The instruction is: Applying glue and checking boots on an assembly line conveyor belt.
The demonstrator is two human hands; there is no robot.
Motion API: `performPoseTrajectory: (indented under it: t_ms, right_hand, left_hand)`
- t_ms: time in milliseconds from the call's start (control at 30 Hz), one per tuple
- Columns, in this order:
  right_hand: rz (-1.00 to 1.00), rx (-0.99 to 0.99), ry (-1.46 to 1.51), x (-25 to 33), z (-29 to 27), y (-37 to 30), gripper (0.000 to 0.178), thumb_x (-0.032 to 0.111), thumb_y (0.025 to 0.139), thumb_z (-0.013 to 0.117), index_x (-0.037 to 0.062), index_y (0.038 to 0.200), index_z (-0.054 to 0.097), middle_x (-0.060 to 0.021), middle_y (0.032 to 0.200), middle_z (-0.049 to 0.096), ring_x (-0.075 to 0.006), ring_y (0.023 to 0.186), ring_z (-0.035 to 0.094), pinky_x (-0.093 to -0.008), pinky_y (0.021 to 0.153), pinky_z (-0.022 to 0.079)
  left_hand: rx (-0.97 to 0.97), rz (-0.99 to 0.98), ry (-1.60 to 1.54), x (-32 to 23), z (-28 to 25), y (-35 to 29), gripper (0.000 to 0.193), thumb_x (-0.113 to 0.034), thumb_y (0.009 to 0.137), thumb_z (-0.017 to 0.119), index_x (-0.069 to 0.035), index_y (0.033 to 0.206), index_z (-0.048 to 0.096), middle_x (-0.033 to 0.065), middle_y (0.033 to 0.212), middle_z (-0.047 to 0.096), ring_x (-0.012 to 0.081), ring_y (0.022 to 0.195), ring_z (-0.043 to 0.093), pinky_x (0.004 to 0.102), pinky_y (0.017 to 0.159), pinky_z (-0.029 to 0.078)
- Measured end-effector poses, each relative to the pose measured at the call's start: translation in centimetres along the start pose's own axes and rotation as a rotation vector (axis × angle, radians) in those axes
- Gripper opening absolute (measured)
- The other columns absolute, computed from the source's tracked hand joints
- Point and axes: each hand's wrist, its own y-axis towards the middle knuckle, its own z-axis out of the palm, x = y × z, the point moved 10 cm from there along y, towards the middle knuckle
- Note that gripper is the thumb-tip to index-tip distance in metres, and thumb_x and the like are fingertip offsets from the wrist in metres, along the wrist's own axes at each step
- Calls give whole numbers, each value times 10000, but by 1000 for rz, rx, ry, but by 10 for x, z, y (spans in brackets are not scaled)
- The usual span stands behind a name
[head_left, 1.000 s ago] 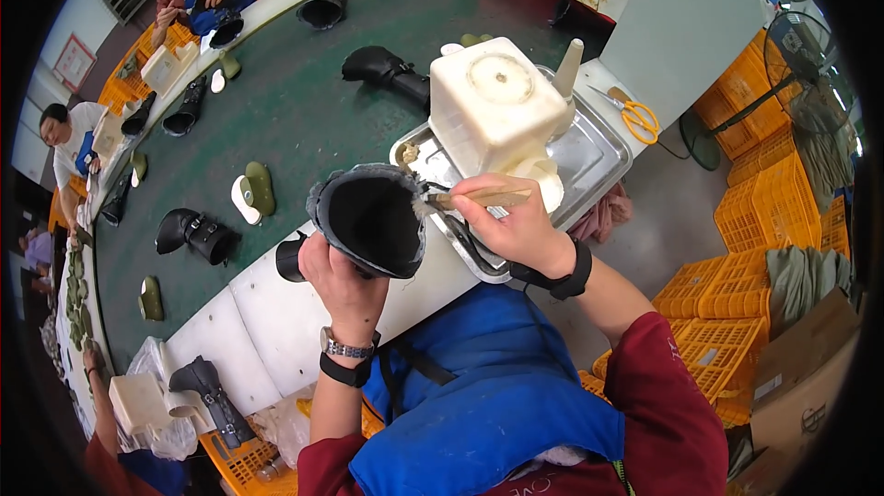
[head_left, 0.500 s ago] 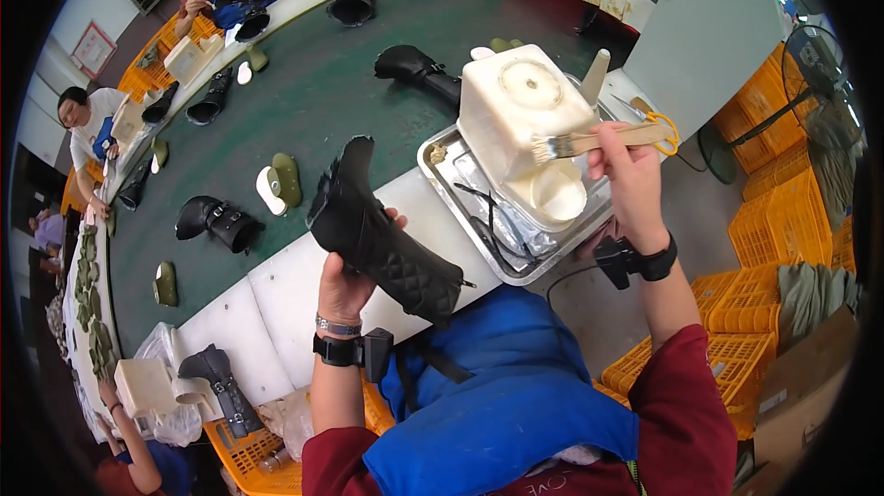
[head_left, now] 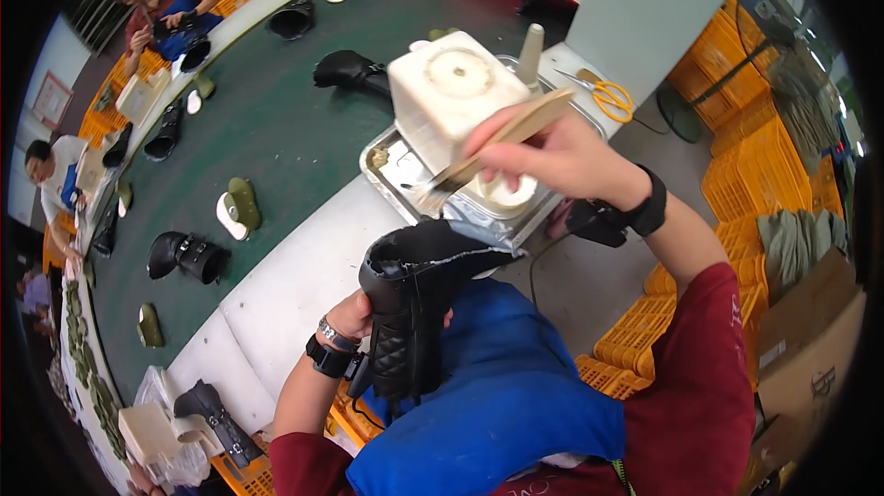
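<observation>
My left hand (head_left: 352, 314) grips a black quilted boot upper (head_left: 405, 339) in front of my blue apron. Its open, raw-edged bottom is turned up, and part of my fingers is hidden behind it. Closed around the wooden handle of a flat brush (head_left: 539, 116), my right hand (head_left: 573, 157) hovers over the near side of a metal tray (head_left: 391, 190). The bristles point down and left, just above the upper's edge, apparently apart from it. On the tray stands a whitish plastic container (head_left: 460, 81) with a low open mouth, partly covered by my right hand.
Orange-handled scissors (head_left: 611, 102) lie right of the tray. Across the green belt (head_left: 285, 141) are several black uppers and olive lasts with white insoles, such as one last (head_left: 243, 203). Orange crates (head_left: 769, 178) and a fan (head_left: 769, 26) stand at right. Two co-workers sit at far left.
The boot upper has been turned, bringing its open bottom up and closer to me. My right hand has carried the brush from the container left and down toward it. The view has shifted.
</observation>
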Motion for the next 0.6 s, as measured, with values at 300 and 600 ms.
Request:
performPoseTrajectory:
  t_ms: [300, 600]
  right_hand:
    - [-6, 202, -248, -13, 42, -7, 156, 136, 831, 615, 9, 919, 637, -41, 787, 647, -78, 690, 569, -212, 589, 452]
    - [-48, -2, -315, -4, 15, -18, 124, 112, 838, 591, 4, 897, 601, -31, 784, 605, -85, 667, 561, -241, 577, 466]
  left_hand:
    - [71, -250, -182, 43, -6, -11, 1016, -525, 581, 761, 24, 1316, 323, 174, 1262, 452, 260, 1163, 446, 378, 981, 348]
    - [-36, -296, -21, 43, -25, -35, 1049, -452, 553, 809, 24, 1333, 296, 155, 1307, 415, 247, 1200, 404, 376, 1004, 315]
